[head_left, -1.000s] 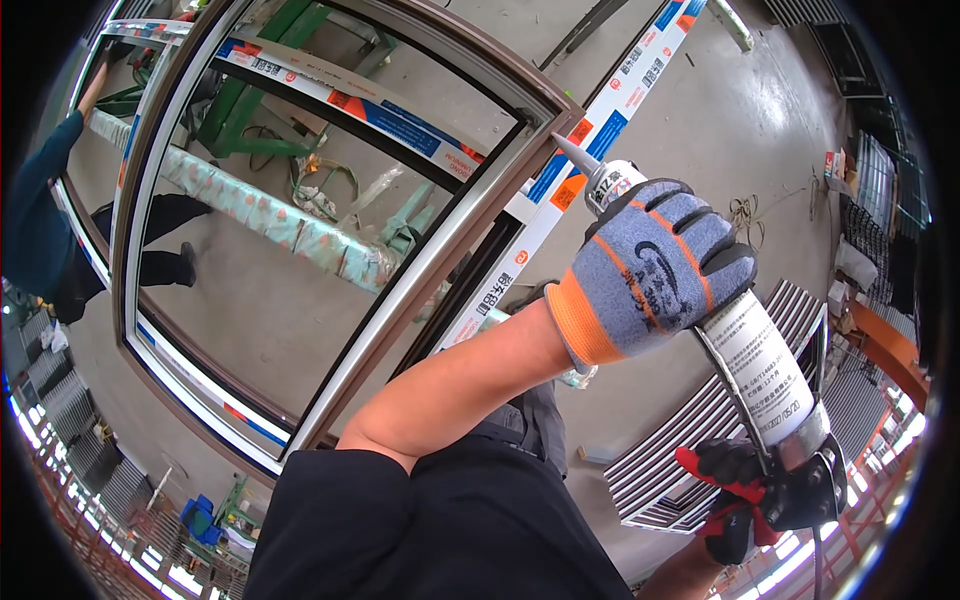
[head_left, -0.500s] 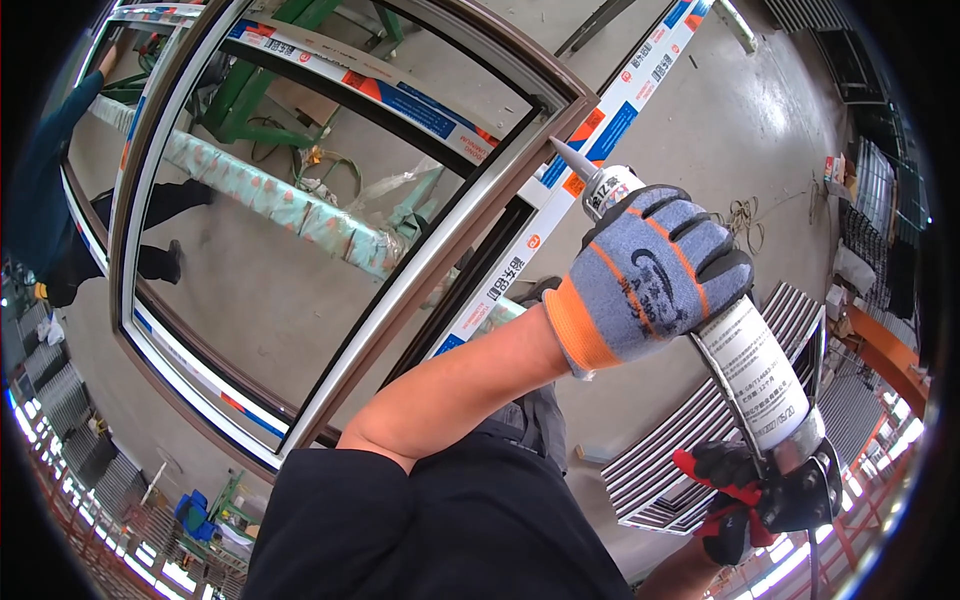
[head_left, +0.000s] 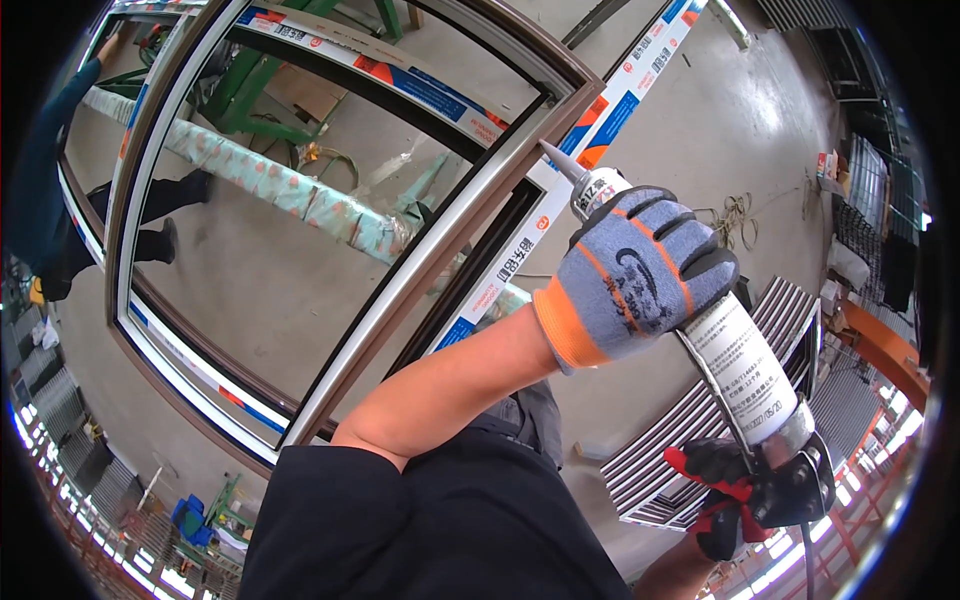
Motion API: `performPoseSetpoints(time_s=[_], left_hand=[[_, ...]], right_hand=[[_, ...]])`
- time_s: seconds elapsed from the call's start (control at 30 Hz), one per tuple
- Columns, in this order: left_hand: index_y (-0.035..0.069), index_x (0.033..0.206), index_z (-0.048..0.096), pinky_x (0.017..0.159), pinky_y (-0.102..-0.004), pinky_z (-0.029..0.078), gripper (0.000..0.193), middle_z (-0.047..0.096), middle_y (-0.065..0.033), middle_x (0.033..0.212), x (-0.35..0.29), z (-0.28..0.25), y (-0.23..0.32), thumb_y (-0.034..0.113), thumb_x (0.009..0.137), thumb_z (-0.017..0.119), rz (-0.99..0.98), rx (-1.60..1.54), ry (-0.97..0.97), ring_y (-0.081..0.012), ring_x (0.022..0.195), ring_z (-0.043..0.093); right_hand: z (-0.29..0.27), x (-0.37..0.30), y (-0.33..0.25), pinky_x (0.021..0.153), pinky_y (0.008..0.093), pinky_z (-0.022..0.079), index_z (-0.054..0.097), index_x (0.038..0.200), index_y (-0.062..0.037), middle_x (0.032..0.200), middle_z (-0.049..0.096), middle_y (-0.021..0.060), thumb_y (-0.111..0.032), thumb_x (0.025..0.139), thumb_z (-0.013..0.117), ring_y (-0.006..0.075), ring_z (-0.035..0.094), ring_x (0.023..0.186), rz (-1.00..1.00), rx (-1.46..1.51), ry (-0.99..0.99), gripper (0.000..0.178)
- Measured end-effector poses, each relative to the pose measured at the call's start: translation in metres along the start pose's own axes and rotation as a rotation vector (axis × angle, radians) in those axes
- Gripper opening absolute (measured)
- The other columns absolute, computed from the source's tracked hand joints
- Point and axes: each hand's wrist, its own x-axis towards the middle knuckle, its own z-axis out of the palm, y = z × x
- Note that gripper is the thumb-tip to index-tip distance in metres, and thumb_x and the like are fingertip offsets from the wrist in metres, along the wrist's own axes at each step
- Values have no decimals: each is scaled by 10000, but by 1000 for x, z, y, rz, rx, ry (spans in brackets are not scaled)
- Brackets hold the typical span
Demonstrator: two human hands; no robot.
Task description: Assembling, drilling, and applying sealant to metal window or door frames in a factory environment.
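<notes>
My left hand [head_left: 640, 278], in a grey and orange work glove with dark fingertips, is wrapped round the front of a caulking gun. A white sealant cartridge [head_left: 745, 370] lies in the gun, its grey tapered nozzle [head_left: 562, 160] pointing up and left. The nozzle tip is at the outer edge of a brown window frame [head_left: 470, 225]; whether it touches, I cannot tell. My right hand [head_left: 722, 498], in a black and red glove, grips the handle end of the caulking gun [head_left: 795, 490]. Part of the cartridge is hidden under my left hand.
Film-wrapped white profiles [head_left: 520, 235] lie under the window frame. A long wrapped beam [head_left: 290, 190] and a green stand [head_left: 240, 100] show beyond its opening. Another person [head_left: 50, 190] stands at the far left. Striped profiles [head_left: 680, 460] are stacked at right, near a rope [head_left: 738, 215].
Both hands and the caulking gun have shifted slightly left. The nozzle tip has slid a short way left and down along the frame's edge.
</notes>
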Motion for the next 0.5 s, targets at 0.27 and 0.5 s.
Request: performPoseSetpoints(time_s=[0.27,0.5], left_hand=[[145,999,642,890,-425,483,244,613,-72,977,-22,-14,11,180,760,604,2,1,38,-276,968,614],[149,971,640,863,-416,486,227,613,-66,957,-40,-27,21,179,747,620,3,22,55,-270,934,614]], right_hand=[[29,-19,0,733,481,514,544,941,19,807,568,142,-391,833,666,313,608,743,-119,-124,25,441],[10,-47,23,723,475,521,545,943,17,806,584,145,-428,839,659,307,614,735,-34,41,-29,471]])
